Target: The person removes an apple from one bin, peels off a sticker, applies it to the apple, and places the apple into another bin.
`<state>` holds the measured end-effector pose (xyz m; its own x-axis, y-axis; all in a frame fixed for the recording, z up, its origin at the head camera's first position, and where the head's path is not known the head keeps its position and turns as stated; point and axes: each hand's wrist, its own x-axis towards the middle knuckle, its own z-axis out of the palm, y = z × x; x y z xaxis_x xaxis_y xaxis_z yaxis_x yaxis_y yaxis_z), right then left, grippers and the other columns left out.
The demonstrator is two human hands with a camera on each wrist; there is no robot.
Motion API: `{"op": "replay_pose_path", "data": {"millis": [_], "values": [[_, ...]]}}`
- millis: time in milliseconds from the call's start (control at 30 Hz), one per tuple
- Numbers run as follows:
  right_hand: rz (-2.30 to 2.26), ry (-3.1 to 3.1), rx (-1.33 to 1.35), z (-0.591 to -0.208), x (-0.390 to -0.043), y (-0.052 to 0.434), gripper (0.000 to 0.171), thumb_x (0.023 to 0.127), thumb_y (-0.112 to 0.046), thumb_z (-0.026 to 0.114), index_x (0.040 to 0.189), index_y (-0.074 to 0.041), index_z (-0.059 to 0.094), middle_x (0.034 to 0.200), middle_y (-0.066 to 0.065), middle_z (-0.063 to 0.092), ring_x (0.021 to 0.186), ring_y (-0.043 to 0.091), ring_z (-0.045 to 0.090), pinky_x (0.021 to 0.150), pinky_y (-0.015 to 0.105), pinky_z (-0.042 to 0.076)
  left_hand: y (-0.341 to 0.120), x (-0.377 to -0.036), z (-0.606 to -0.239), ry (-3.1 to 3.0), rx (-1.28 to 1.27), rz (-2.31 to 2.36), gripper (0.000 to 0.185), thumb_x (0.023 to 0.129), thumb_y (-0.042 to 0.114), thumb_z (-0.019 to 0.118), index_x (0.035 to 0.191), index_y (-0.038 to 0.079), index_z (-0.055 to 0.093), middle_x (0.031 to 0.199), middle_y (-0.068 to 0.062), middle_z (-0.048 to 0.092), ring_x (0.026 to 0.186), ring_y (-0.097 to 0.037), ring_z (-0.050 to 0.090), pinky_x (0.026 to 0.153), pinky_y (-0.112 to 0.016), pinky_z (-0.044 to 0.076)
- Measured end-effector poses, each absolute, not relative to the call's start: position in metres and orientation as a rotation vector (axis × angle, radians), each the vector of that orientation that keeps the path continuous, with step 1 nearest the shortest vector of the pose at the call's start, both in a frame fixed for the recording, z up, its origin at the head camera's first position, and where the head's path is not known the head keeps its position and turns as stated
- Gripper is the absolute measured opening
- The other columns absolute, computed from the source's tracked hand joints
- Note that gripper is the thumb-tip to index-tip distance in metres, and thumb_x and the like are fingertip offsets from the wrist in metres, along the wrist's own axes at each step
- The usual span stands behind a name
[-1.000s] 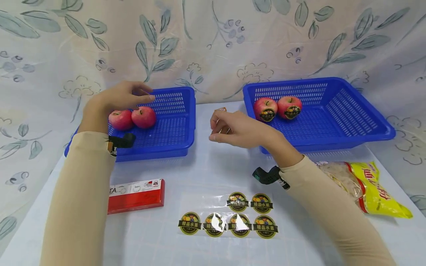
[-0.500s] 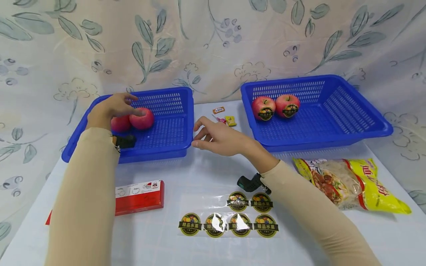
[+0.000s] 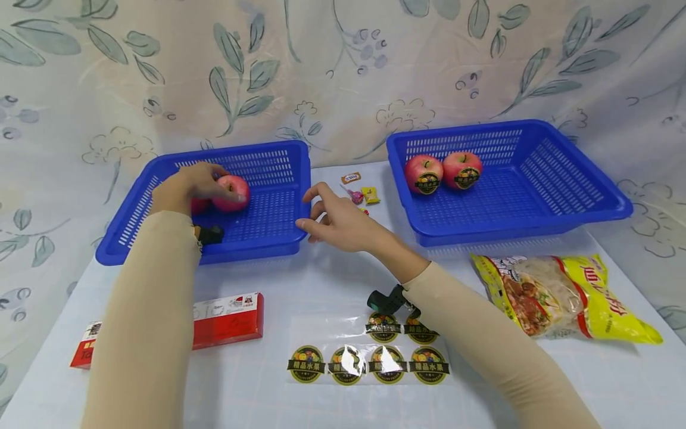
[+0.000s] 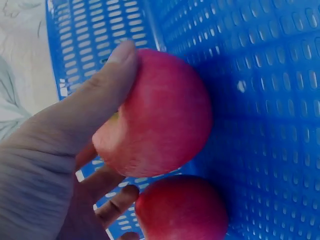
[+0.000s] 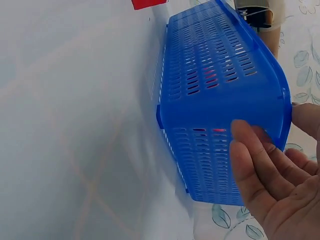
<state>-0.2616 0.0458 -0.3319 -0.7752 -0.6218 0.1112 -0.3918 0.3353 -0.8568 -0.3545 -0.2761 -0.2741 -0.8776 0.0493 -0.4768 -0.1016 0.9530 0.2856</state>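
My left hand reaches into the left blue basket and grips a red apple. In the left wrist view its thumb lies over the apple and curled fingers sit under it. A second red apple lies right beside it, mostly hidden by the hand in the head view. My right hand hovers open by the basket's right side; its fingers are at the basket's corner, contact unclear.
The right blue basket holds two stickered apples. A sheet of round fruit stickers lies near the front, a red box to its left, a yellow snack bag at right, and small candies between the baskets.
My left hand came down onto the apple and closed round it. My right hand moved left from the right basket towards the left basket, its fingers opening.
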Motion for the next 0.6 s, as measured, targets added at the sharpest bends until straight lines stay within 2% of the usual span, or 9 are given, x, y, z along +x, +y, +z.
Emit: {"op": "replay_pose_path", "data": {"millis": [133,300,433,600], "values": [[-1.45,2.345,-0.921,-0.332,-0.26,0.044,0.041,0.104,-0.02,0.063,0.134,-0.007,0.038,0.095,0.012,0.067,0.086,0.033,0.076,0.074,0.032,0.058,-0.27,-0.353,-0.276,2.588,-0.023,0.399,0.112,0.08,0.062,0.08,0.161,0.008,0.026,0.155,-0.037,0.026,0.138,-0.062,0.022,0.107,-0.081,0.027],[-1.457,2.339,-0.914,-0.333,-0.259,0.043,0.039,0.104,-0.02,0.062,0.132,-0.007,0.039,0.091,0.01,0.066,0.085,0.034,0.076,0.071,0.03,0.054,-0.269,-0.351,-0.275,2.609,0.018,0.383,0.114,0.081,0.066,0.077,0.161,0.005,0.025,0.15,-0.033,0.036,0.135,-0.057,0.031,0.108,-0.076,0.033],[-1.444,2.35,-0.916,-0.332,-0.26,0.044,0.039,0.104,-0.021,0.062,0.132,-0.007,0.039,0.092,0.01,0.067,0.085,0.033,0.076,0.071,0.031,0.053,-0.268,-0.348,-0.265,2.661,0.074,0.378,0.112,0.081,0.071,0.072,0.16,0.005,0.028,0.148,-0.03,0.043,0.135,-0.054,0.035,0.107,-0.076,0.034],[-1.4,2.392,-0.89,-0.332,-0.261,0.046,0.044,0.104,-0.025,0.063,0.135,-0.008,0.037,0.099,0.011,0.068,0.086,0.033,0.075,0.074,0.033,0.056,-0.263,-0.343,-0.25,2.685,0.172,0.444,0.108,0.083,0.068,0.074,0.16,0.008,0.029,0.145,-0.026,0.047,0.132,-0.049,0.039,0.105,-0.07,0.041]]}}
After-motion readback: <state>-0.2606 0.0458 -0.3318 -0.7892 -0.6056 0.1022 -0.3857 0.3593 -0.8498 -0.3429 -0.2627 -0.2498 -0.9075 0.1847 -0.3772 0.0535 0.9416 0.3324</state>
